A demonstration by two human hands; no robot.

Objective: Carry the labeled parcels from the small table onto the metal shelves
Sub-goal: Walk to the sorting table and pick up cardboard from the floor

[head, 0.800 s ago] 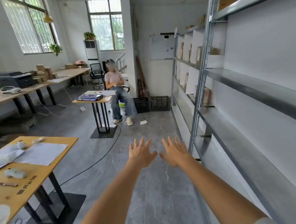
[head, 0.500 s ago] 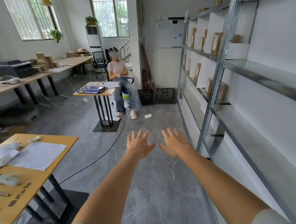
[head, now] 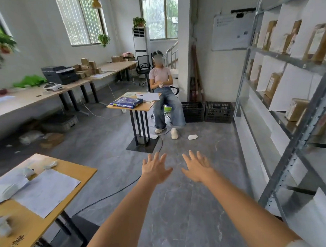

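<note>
Two bare arms reach out over the grey stone floor (head: 189,205). The left hand (head: 155,169) and the right hand (head: 197,168) are side by side, close but not touching, palms down. The fingers of both hands are spread wide apart, and neither hand holds anything. Straight ahead, well past the hands, stands a small wooden table with thin black legs (head: 149,106). On its top lies a flat blue plastic parcel (head: 126,102), and next to that are some white sheets of paper (head: 150,96). A person in a pink shirt and wide blue jeans (head: 164,97) sits on a chair just behind that small table. Two black plastic crates (head: 207,111) sit on the floor beside the seated person, against the white wall. Along the right side run tall grey metal shelves (head: 295,137). Brown cardboard parcels (head: 273,83) stand on the upper shelves, with white boards between them. The lowest shelf close to the hands looks bare. At the lower left is a bigger wooden table (head: 80,172) with white paper sheets (head: 46,192) and a few small white lumps on it; they are too blurry to tell what they are. Far to the left is a long desk (head: 28,98) with a black printer (head: 59,74) and a pile of small brown boxes (head: 87,67). A black cable (head: 109,196) snakes across the floor between the tables.
</note>
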